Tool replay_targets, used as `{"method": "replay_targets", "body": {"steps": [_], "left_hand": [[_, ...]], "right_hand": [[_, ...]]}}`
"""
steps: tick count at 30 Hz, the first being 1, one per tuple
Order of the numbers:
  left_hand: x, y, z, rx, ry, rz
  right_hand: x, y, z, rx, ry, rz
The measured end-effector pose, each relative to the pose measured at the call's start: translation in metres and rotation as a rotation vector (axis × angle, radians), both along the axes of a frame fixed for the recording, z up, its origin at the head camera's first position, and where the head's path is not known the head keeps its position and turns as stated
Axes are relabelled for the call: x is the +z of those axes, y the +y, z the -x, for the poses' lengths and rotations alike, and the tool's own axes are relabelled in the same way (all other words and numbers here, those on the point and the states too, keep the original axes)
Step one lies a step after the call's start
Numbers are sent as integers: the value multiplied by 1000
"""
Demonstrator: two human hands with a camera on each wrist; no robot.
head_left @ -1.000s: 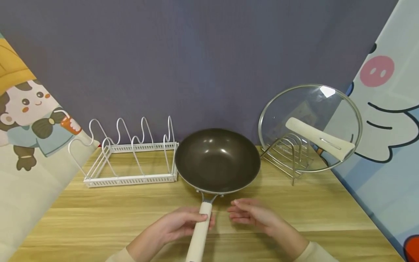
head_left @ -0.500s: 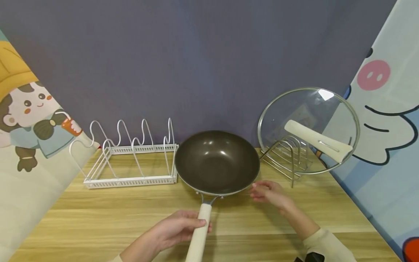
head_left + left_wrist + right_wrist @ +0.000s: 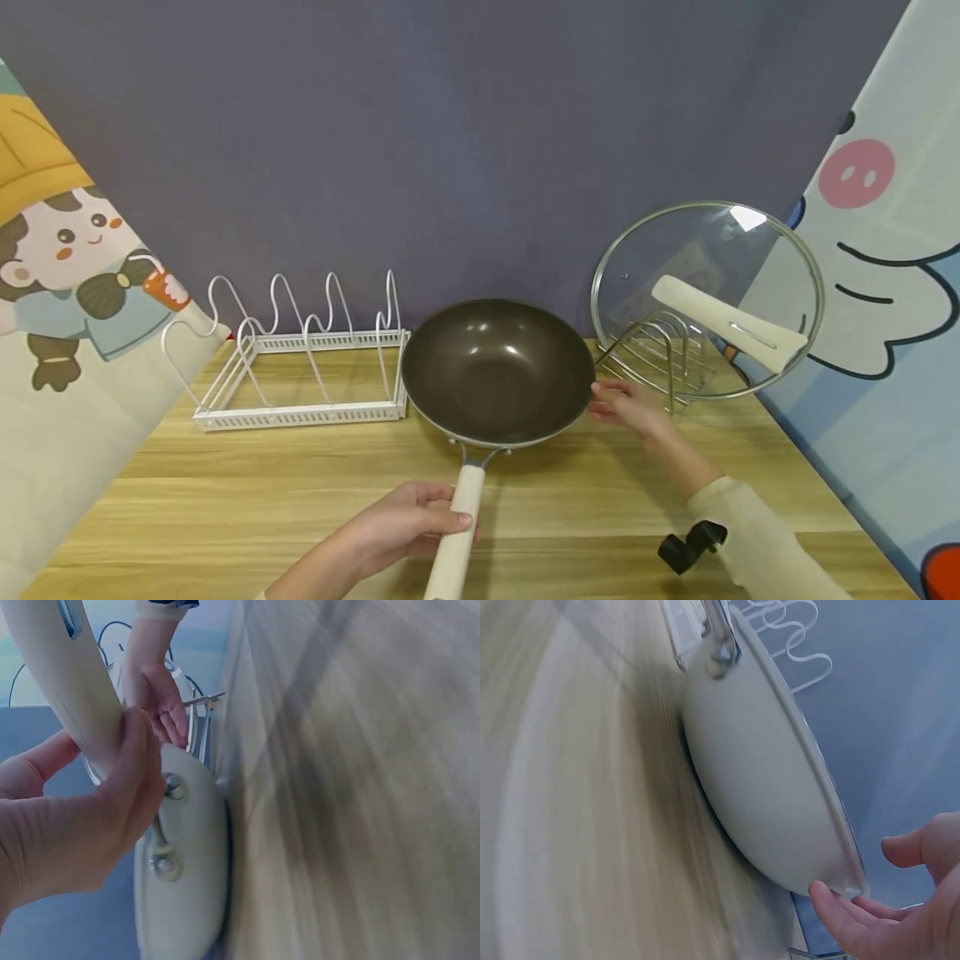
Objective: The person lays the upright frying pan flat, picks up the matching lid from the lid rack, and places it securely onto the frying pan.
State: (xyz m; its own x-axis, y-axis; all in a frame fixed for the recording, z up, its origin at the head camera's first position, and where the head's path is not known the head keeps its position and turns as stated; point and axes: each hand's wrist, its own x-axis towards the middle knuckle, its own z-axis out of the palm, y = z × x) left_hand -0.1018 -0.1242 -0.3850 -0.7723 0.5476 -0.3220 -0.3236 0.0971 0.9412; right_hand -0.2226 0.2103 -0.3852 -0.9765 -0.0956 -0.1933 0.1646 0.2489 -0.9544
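Note:
A wok (image 3: 498, 371) with a dark inside and a cream outer wall (image 3: 757, 765) sits on the wooden table. My left hand (image 3: 408, 525) grips its cream handle (image 3: 459, 533), thumb on top and fingers beneath. At the wok's right side is my right hand (image 3: 630, 412), its fingertips right at the outer wall just under the rim. In the right wrist view the thumb (image 3: 907, 849) stands apart from the rim, and the fingers (image 3: 836, 911) reach under it.
A white wire rack (image 3: 300, 412) stands left of the wok. To the right, a small metal rack (image 3: 670, 350) holds a glass lid (image 3: 712, 242) with a cream handle (image 3: 731, 321). A dark wall covering (image 3: 480, 150) rises behind the table (image 3: 285, 492).
My right hand has moved from beside the handle, right and away from me, to the wok's right side. The left hand keeps its hold on the handle; the wok stays in place.

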Motion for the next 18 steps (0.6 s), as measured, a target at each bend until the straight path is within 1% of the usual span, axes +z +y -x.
{"method": "replay_targets", "body": {"steps": [5, 8, 12, 16, 18], "left_hand": [[9, 3, -4, 31, 167, 160], [15, 5, -5, 60, 257, 257], [24, 7, -7, 79, 349, 352], [33, 11, -9, 64, 428, 446], [37, 13, -10, 56, 447, 486]], "right_hand": [[3, 1, 15, -18, 54, -127], [4, 1, 22, -42, 69, -166], [7, 1, 28, -38, 69, -184], [6, 1, 32, -24, 77, -179], [5, 0, 34, -26, 85, -160]]}}
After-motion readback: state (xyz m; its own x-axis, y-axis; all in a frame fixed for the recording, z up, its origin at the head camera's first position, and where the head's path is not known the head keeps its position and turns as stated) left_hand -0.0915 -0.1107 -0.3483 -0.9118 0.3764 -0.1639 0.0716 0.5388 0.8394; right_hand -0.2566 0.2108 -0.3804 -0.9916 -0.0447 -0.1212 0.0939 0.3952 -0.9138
